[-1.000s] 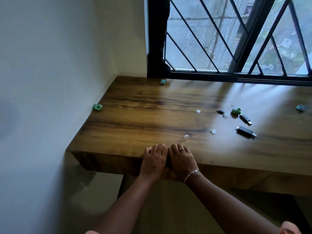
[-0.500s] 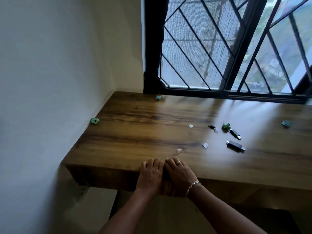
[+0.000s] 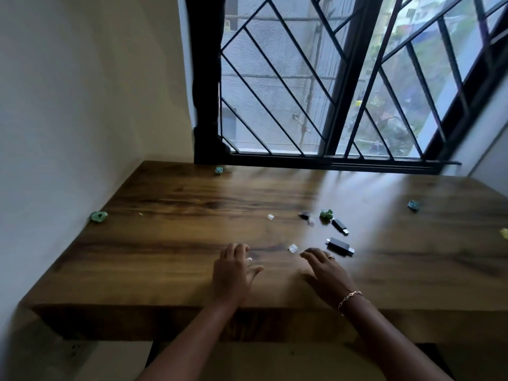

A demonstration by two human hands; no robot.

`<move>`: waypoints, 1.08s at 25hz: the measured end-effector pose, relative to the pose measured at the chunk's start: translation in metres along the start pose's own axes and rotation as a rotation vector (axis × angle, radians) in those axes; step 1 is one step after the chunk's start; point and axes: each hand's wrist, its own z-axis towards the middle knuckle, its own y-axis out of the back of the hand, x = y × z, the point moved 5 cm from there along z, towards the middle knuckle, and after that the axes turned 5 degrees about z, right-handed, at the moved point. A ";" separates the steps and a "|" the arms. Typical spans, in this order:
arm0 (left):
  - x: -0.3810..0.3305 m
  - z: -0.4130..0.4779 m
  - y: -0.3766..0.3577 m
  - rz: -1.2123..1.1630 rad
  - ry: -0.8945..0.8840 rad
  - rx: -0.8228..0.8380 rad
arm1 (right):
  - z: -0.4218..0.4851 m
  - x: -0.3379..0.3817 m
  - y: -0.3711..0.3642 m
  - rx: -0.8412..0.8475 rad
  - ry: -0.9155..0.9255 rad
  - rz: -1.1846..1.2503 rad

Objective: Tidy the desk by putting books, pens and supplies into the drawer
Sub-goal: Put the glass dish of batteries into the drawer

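While black plastic sticks [image 3: 339, 246] are left untidied mid-frame on the brown wooden desk [image 3: 165, 243], left hand [image 3: 233, 273] and right hand [image 3: 325, 273] are held slack-fingered, nothing gripped.

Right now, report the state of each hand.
Left hand: open, fingers relaxed, holding nothing.
Right hand: open, over the desk, holding nothing.

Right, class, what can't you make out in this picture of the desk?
Head view:
- No drawer shows: desk front is in shadow.
- Left hand: blurred; whether it holds the clear bit is unclear.
- Yellow scrap: cut off by the right edge.
- Other clear pieces: too small to identify.
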 end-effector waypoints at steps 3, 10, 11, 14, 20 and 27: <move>-0.007 0.025 -0.006 -0.018 -0.006 -0.027 | 0.017 -0.047 0.008 -0.058 -0.155 0.065; 0.007 0.067 -0.012 -0.123 0.130 0.150 | 0.041 -0.123 0.006 0.124 -0.299 0.112; 0.013 0.067 -0.008 -0.162 0.180 0.152 | 0.040 -0.126 0.004 0.139 -0.299 0.118; 0.028 0.066 -0.002 -0.206 0.324 0.190 | 0.039 -0.133 0.000 0.081 -0.259 0.165; 0.028 0.054 -0.005 -0.271 0.395 0.487 | 0.044 -0.137 0.000 -0.008 -0.198 0.221; 0.020 0.055 -0.014 0.061 0.221 0.546 | 0.072 -0.109 0.013 -0.134 -0.035 0.443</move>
